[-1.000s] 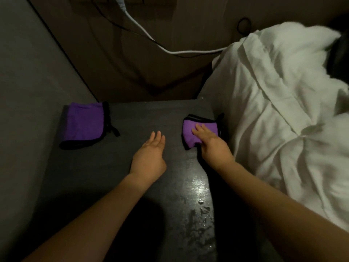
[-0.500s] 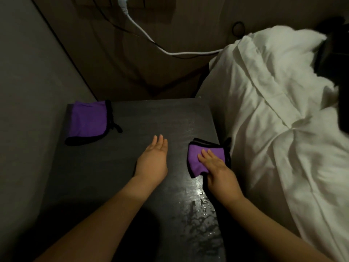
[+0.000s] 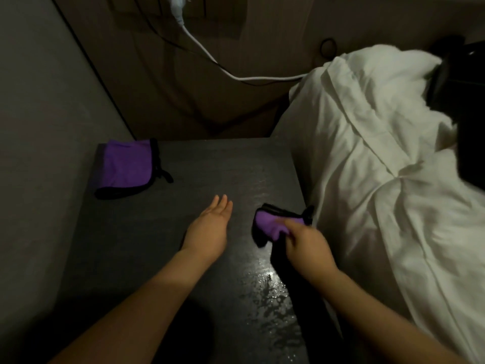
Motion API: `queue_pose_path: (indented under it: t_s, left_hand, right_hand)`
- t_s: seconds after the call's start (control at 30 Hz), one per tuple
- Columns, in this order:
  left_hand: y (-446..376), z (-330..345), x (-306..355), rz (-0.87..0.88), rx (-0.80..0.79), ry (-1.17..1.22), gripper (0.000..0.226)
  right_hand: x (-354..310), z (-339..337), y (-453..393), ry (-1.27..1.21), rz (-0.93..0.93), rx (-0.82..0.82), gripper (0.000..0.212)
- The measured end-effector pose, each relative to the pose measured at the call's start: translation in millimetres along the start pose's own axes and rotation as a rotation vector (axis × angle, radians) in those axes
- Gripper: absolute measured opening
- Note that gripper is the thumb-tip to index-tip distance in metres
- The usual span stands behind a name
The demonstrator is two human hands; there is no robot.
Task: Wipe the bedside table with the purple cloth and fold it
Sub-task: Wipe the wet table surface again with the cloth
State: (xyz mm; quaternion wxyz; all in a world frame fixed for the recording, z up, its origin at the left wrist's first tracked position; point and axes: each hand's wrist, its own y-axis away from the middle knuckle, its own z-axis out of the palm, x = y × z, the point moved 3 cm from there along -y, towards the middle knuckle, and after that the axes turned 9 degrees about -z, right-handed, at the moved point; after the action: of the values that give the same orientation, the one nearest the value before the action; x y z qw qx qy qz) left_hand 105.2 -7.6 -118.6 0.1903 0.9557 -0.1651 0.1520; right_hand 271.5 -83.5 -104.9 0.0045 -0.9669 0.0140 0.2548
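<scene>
Right hand [image 3: 305,245] now has its grip closed on the folded purple cloth [image 3: 273,227], fingers curled round the near edge; the cloth looks bunched and partly lifted. A second ago the same hand lay flat on the cloth further back along the right edge of the counter [image 3: 210,164]; half a second ago it was closer, fingers still flat. So the cloth has been dragged toward the near edge along the right side, and pressing has turned into gripping.

Left hand [image 3: 208,227] flat on the counter near its middle, fingers straight, grip open, holding nothing; barely shifted.

Wet streaks [image 3: 265,290] glisten on the near right part of the counter, just ahead of the stroke.

A second purple cloth [image 3: 126,166] lies folded at the far left corner, unmoved. White bedding [image 3: 380,179] sits against the right edge.

Judgement: wiping is in progress; the pass is heading for the wet patch. Final folding likely not yet done.
</scene>
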Motion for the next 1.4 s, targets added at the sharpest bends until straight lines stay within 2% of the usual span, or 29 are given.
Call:
queue_pose_path:
  t_s: [0.13,0.23,0.3,0.43,0.57,0.87,1.07,1.17,1.3,1.4]
  left_hand:
    - [0.3,-0.2,0.6,0.010,-0.004,0.009,0.072]
    - [-0.6,1.4,-1.9,0.015,0.008,0.013,0.073]
    - [-1.9,2.7,-4.1,0.011,0.011,0.013,0.073]
    - [-0.7,5.1,-9.1,0.004,-0.018,-0.017,0.072]
    - [0.8,3.5,-4.7,0.001,-0.029,-0.033,0.070]
    - [23.2,6.5,-3.8,0.005,-0.047,-0.051,0.069]
    - [33.4,9.5,-3.5,-0.002,-0.049,-0.041,0.069]
    - [36.7,11.2,-4.4,-0.003,-0.050,-0.037,0.070]
    - [42.2,12.7,-6.8,0.014,-0.039,-0.032,0.071]
    - [49.0,15.1,-7.1,0.020,-0.043,-0.029,0.072]
  right_hand:
    - [-5.4,-9.6,-50.5,-0.050,-0.009,0.109,0.024]
    - [-5.6,18.6,-62.4,-0.054,-0.069,-0.016,0.038]
    - [-3.2,34.1,-56.4,-0.046,-0.147,-0.035,0.047]
    - [-1.4,45.1,-31.4,-0.046,-0.194,-0.013,0.048]
    - [-3.1,49.7,1.8,-0.017,-0.259,-0.052,0.059]
    - [-19.3,52.9,65.5,0.086,-0.320,-0.027,0.056]
    - [-24.8,60.2,108.6,0.055,-0.367,-0.112,0.061]
    - [-25.8,58.5,112.3,0.038,-0.396,-0.144,0.060]
    - [-19.9,46.0,102.0,-0.082,-0.360,-0.096,0.051]
    - [-18.9,38.4,87.8,-0.078,-0.363,-0.083,0.048]
